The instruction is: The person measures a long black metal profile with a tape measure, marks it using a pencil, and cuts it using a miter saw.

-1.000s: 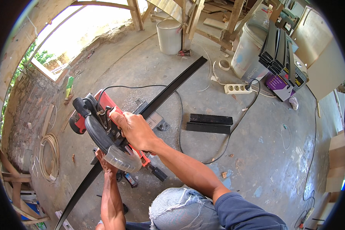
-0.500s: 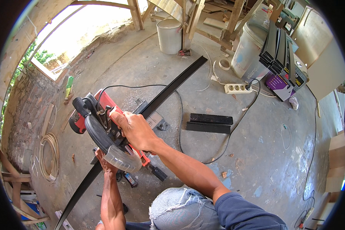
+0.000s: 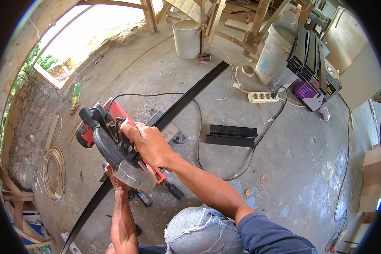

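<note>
A red and black miter saw [image 3: 103, 139] stands on the floor in front of me, its clear blade guard [image 3: 133, 175] lowered. My right hand [image 3: 150, 144] is closed round the saw's handle. Beneath the saw head a long black channel strip [image 3: 194, 95] lies across the metal base [image 3: 172, 133], sticking out at both sides. Low on the near left, my left hand [image 3: 117, 181] grips the strip beside the guard, which hides some of its fingers. The blade and the spot where it meets the strip are out of sight.
Two short black pieces [image 3: 231, 136] lie right of the saw, inside a loop of black cable [image 3: 258, 146]. Farther back are a white power strip [image 3: 262, 98], a bucket [image 3: 187, 40] and stacked black strips [image 3: 307, 55] on boxes. Coiled hose [image 3: 55, 173] lies left.
</note>
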`<state>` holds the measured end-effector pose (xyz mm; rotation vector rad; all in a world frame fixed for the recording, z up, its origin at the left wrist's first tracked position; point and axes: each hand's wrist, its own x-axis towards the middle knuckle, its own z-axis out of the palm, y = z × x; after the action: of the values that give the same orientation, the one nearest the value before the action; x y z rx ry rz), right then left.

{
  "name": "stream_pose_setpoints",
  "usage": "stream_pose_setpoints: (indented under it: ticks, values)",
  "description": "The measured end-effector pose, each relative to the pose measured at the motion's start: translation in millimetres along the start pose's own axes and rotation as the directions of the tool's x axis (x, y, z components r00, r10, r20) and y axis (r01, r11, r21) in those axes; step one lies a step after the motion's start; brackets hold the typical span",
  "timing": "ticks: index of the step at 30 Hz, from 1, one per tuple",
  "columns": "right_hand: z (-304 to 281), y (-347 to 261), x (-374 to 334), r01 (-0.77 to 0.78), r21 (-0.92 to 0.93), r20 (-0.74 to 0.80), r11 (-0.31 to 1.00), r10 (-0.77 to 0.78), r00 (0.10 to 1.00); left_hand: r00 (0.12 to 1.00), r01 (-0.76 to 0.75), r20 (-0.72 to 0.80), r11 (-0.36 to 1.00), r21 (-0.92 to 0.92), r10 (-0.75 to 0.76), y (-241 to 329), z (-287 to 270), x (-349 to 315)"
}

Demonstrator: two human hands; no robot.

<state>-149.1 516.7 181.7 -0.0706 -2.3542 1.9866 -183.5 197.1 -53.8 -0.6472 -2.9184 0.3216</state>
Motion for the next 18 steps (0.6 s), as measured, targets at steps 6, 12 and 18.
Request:
stream_pose_setpoints:
  ticks: [6, 12, 18]
  values:
    - [5, -9, -1, 0.019, 0.028, 0.009, 0.999, -0.020, 1.000, 0.987, 0.063, -0.091, 0.841, -0.537, -0.133, -38, 55, -6]
    - [1, 3, -2, 0.014, 0.006, -0.007, 1.000, -0.014, 1.000, 0.995, -0.025, -0.095, 1.000, 0.008, 0.026, -10, 26, -4]
    - [-2, 4, -5, 0.005, 0.005, 0.004, 1.000, -0.005, 1.000, 0.994, -0.015, -0.112, 0.985, -0.170, -0.005, 1, -4, 2]
